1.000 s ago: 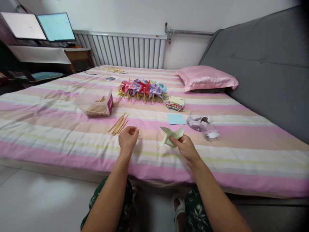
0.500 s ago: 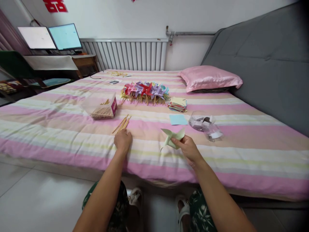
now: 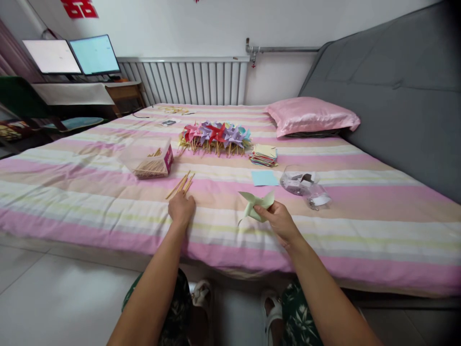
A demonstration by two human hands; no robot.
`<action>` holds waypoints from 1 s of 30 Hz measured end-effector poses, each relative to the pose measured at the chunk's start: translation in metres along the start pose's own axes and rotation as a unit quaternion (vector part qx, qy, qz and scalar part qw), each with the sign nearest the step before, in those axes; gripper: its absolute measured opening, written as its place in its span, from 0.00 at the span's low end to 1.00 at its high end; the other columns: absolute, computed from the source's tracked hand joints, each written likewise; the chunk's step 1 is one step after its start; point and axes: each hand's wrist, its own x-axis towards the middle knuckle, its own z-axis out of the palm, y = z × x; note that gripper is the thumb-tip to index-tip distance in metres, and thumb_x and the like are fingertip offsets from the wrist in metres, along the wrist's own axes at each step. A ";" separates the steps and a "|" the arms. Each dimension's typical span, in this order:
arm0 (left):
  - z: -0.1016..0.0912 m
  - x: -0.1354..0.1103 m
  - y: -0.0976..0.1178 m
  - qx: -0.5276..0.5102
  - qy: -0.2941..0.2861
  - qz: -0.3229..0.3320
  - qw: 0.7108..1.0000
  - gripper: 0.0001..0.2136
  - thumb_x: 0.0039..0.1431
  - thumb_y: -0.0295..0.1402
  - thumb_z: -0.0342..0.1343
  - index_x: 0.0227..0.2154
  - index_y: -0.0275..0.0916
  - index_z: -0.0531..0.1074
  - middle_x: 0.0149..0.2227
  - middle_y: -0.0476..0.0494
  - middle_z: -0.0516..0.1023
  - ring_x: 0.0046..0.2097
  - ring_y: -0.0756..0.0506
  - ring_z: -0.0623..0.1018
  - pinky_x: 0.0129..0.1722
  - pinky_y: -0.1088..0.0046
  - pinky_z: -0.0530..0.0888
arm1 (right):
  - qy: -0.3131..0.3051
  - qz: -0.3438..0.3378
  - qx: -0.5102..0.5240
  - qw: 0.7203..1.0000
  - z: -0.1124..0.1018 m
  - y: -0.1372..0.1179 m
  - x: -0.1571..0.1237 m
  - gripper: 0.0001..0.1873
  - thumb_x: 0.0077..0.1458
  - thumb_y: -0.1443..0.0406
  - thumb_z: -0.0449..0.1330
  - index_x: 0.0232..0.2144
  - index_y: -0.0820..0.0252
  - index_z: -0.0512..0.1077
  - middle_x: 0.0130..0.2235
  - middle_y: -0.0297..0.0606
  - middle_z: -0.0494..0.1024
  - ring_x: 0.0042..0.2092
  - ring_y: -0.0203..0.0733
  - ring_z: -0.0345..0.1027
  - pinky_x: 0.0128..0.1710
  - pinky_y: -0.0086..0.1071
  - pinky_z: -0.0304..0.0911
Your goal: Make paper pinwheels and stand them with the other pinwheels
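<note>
My left hand (image 3: 181,207) rests on the bed, its fingers closed over the near ends of several thin wooden sticks (image 3: 184,181). Which sticks it pinches is partly hidden by the hand. Thumb and fingers of my right hand (image 3: 279,218) grip a pale green paper pinwheel (image 3: 254,206) by its folded middle, held just above the sheet. Beyond that hand lies a light blue paper square (image 3: 264,178). To its right are two clear plastic containers, a larger one (image 3: 296,180) and a smaller one (image 3: 317,197), with small parts inside.
Finished pinwheels (image 3: 217,134) in several colours lie bunched at mid-bed. A clear box of sticks (image 3: 153,166) stands left of them, and a stack of coloured paper (image 3: 263,154) on their right. Further back is a pink pillow (image 3: 313,115) by the grey headboard (image 3: 389,91).
The fingers of my left hand have shifted slightly among the sticks. My right hand keeps the green pinwheel in nearly the same place. The whole view has moved a little.
</note>
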 end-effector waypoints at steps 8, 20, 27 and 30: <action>0.002 0.003 -0.001 -0.021 0.011 -0.008 1.000 0.18 0.49 0.34 0.52 0.41 0.33 0.77 0.38 0.28 0.79 0.42 0.31 0.77 0.41 0.57 0.71 | -0.002 -0.001 -0.002 1.000 0.001 -0.003 -0.001 0.20 0.35 0.56 0.70 0.30 0.63 0.75 0.31 0.38 0.79 0.33 0.42 0.71 0.35 0.33 0.63; -0.003 -0.001 0.002 -0.034 0.004 0.002 0.999 0.15 0.46 0.43 0.54 0.25 0.37 0.78 0.29 0.35 0.80 0.38 0.35 0.77 0.41 0.61 0.70 | 0.007 -0.009 -0.015 1.000 0.001 -0.002 0.000 0.22 0.33 0.54 0.70 0.29 0.63 0.75 0.30 0.39 0.79 0.33 0.43 0.72 0.34 0.34 0.64; -0.003 -0.006 0.004 -0.093 -0.008 0.010 0.996 0.08 0.42 0.34 0.57 0.27 0.37 0.76 0.27 0.40 0.79 0.36 0.39 0.78 0.40 0.64 0.71 | 0.015 -0.009 -0.018 1.000 0.002 0.001 0.003 0.22 0.33 0.54 0.71 0.28 0.63 0.76 0.30 0.39 0.80 0.33 0.43 0.72 0.35 0.34 0.64; -0.001 -0.016 0.008 -0.147 -0.021 0.027 0.989 0.10 0.47 0.32 0.54 0.33 0.38 0.74 0.30 0.43 0.79 0.35 0.44 0.79 0.38 0.69 0.72 | 0.017 -0.013 -0.026 0.999 0.001 0.002 0.003 0.22 0.32 0.54 0.70 0.28 0.63 0.76 0.30 0.39 0.80 0.33 0.43 0.72 0.34 0.35 0.65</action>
